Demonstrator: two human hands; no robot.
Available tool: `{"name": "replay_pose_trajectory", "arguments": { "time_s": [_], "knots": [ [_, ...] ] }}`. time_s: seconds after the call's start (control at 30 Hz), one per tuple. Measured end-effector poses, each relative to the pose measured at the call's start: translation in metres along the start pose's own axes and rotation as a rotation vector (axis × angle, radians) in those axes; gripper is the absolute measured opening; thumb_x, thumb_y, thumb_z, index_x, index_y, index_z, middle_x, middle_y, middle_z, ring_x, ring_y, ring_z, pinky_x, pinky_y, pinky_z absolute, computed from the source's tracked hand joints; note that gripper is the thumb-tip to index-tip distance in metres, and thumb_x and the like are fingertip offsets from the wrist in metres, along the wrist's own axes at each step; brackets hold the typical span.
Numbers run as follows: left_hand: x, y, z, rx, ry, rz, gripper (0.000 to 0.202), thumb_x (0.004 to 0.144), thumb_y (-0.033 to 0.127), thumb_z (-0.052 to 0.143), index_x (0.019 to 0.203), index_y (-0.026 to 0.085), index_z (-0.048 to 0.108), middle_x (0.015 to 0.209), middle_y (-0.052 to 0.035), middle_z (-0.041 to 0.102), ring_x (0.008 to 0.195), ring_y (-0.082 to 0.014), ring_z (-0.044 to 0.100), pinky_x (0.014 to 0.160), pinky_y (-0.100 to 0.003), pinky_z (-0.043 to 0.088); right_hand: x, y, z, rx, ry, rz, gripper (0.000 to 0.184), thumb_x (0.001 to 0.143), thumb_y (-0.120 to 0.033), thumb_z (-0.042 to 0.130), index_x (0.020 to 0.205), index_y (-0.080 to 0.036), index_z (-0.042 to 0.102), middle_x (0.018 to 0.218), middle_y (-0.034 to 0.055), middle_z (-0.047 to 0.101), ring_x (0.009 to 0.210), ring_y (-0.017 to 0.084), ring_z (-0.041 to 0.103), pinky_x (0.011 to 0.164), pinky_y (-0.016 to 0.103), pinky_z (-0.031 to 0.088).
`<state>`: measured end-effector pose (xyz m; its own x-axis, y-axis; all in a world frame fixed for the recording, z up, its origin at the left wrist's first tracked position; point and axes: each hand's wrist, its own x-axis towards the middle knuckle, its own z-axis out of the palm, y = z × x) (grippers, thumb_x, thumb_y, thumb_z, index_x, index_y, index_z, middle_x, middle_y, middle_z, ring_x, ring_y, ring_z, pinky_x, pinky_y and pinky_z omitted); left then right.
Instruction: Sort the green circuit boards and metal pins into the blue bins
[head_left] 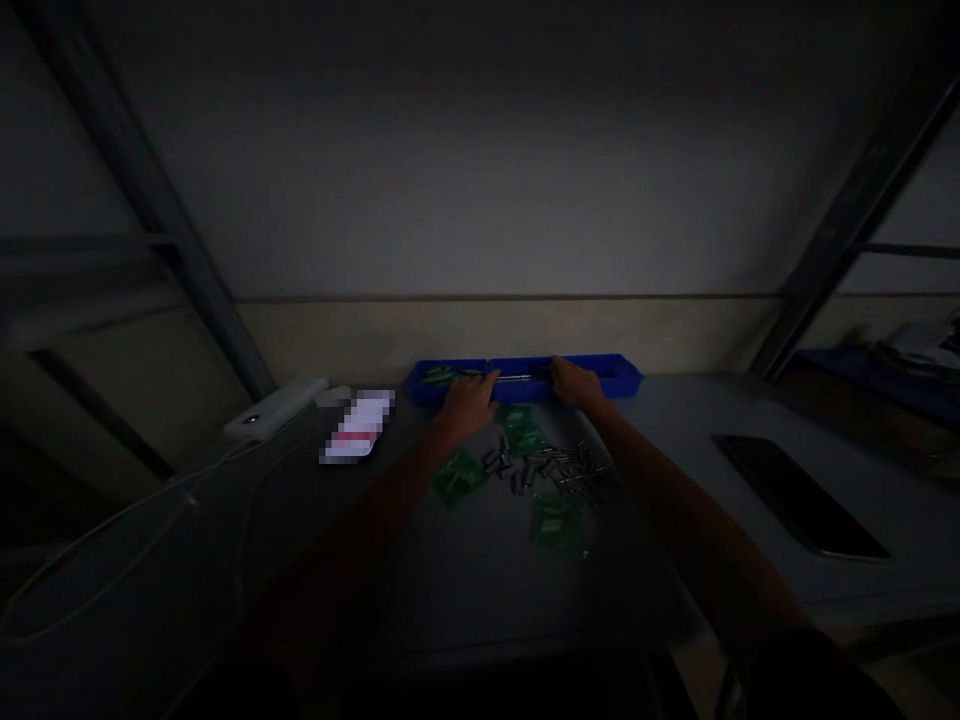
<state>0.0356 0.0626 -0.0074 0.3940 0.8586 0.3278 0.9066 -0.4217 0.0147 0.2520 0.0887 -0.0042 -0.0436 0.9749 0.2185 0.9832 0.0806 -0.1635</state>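
Reaching to blue bins [526,393], left hand [468,402] thumb apart, right hand [576,382] curled, what either grip holds unclear

Probably a workshop, though dim: blue bins [529,393], small metal parts [581,472].

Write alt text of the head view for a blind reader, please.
A person's left hand and right hand are at blue bins along the back of a dim grey table. In front lie loose metal parts and small green packets; a lit, blurred phone lies left, a dark device right.
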Motion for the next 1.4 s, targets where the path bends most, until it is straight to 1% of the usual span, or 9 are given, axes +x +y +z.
{"name": "replay_pose_trajectory", "arguments": {
  "time_s": [0.07, 0.2, 0.37, 0.63, 1.0, 1.1, 1.23, 1.3, 1.4],
  "knots": [
    [0.004, 0.002, 0.002, 0.024, -0.024, 0.027, 0.047, 0.082, 0.025, 0.053, 0.128, 0.018, 0.045, 0.116, -0.014, 0.06, 0.108, -0.0265, 0.055, 0.092, -0.037, 0.038, 0.0, -0.003, 0.002, -0.021, -0.018, -0.012, 0.035, 0.094, -0.033, 0.022, 0.116, -0.022, 0.047, 0.118, 0.0112, 0.06, 0.101, 0.024, 0.059, 0.079, 0.036, 0.041],
    [0.009, 0.007, 0.002, 0.049, -0.038, 0.002, 0.031, 0.089, 0.029, 0.043, 0.112, 0.016, 0.058, 0.104, -0.0143, 0.065, 0.097, -0.0253, 0.06, 0.084, -0.035, 0.042, -0.003, -0.007, -0.001, -0.057, -0.066, -0.033, 0.038, 0.094, -0.035, 0.02, 0.118, -0.021, 0.047, 0.114, 0.0132, 0.062, 0.101, 0.026, 0.06, 0.079, 0.038, 0.042],
    [0.005, 0.013, -0.005, 0.095, -0.023, -0.047, 0.03, 0.091, 0.031, 0.037, 0.102, 0.016, 0.061, 0.096, -0.0127, 0.068, 0.091, -0.024, 0.063, 0.079, -0.034, 0.042, -0.011, -0.012, -0.008, -0.078, -0.085, -0.034, 0.037, 0.093, -0.031, 0.021, 0.116, -0.02, 0.048, 0.11, 0.0134, 0.064, 0.098, 0.027, 0.062, 0.076, 0.037, 0.043],
    [-0.025, 0.019, -0.018, 0.135, -0.06, -0.086, 0.032, 0.091, 0.035, 0.035, 0.103, 0.019, 0.061, 0.096, -0.0105, 0.068, 0.091, -0.0232, 0.062, 0.076, -0.033, 0.042, -0.039, -0.021, -0.014, -0.077, -0.109, -0.068, 0.036, 0.093, -0.032, 0.02, 0.113, -0.02, 0.047, 0.107, 0.0135, 0.065, 0.098, 0.028, 0.062, 0.078, 0.038, 0.042],
    [-0.066, 0.025, -0.026, 0.064, 0.0, -0.092, 0.034, 0.091, 0.04, 0.036, 0.099, 0.021, 0.064, 0.096, -0.0093, 0.067, 0.092, -0.025, 0.06, 0.08, -0.037, 0.04, -0.083, -0.031, -0.023, -0.081, -0.135, -0.123, 0.037, 0.094, -0.034, 0.019, 0.11, -0.02, 0.049, 0.101, 0.0131, 0.066, 0.095, 0.028, 0.062, 0.079, 0.04, 0.04],
    [-0.071, 0.026, -0.029, 0.054, 0.038, -0.103, 0.036, 0.09, 0.044, 0.037, 0.103, 0.023, 0.063, 0.1, -0.0091, 0.065, 0.097, -0.0266, 0.057, 0.082, -0.04, 0.04, -0.088, -0.031, -0.022, -0.063, -0.078, -0.137, 0.034, 0.094, -0.031, 0.023, 0.11, -0.019, 0.051, 0.106, 0.0137, 0.064, 0.106, 0.03, 0.055, 0.083, 0.042, 0.038],
    [-0.074, 0.03, -0.037, 0.002, 0.222, -0.097, 0.037, 0.088, 0.044, 0.042, 0.112, 0.02, 0.058, 0.116, -0.0115, 0.057, 0.105, -0.0278, 0.051, 0.085, -0.042, 0.041, -0.092, -0.028, -0.021, -0.001, 0.106, -0.211, 0.029, 0.093, -0.029, 0.029, 0.103, -0.019, 0.055, 0.117, 0.0125, 0.06, 0.129, 0.031, 0.031, 0.089, 0.045, 0.035],
    [-0.074, 0.035, -0.04, -0.075, 0.313, -0.052, 0.036, 0.088, 0.04, 0.045, 0.115, 0.018, 0.055, 0.115, -0.0108, 0.056, 0.105, -0.0256, 0.05, 0.088, -0.04, 0.041, -0.093, -0.03, -0.021, 0.054, 0.208, -0.251, 0.028, 0.093, -0.028, 0.031, 0.099, -0.018, 0.057, 0.113, 0.0118, 0.062, 0.128, 0.03, 0.03, 0.09, 0.044, 0.035],
    [-0.074, 0.043, -0.041, -0.186, 0.371, 0.069, 0.032, 0.087, 0.032, 0.049, 0.115, 0.016, 0.052, 0.108, -0.0083, 0.058, 0.102, -0.0222, 0.05, 0.09, -0.036, 0.042, -0.096, -0.038, -0.02, 0.154, 0.302, -0.357, 0.028, 0.092, -0.028, 0.034, 0.094, -0.018, 0.06, 0.104, 0.0111, 0.064, 0.117, 0.027, 0.04, 0.089, 0.041, 0.036]
  ]
}}
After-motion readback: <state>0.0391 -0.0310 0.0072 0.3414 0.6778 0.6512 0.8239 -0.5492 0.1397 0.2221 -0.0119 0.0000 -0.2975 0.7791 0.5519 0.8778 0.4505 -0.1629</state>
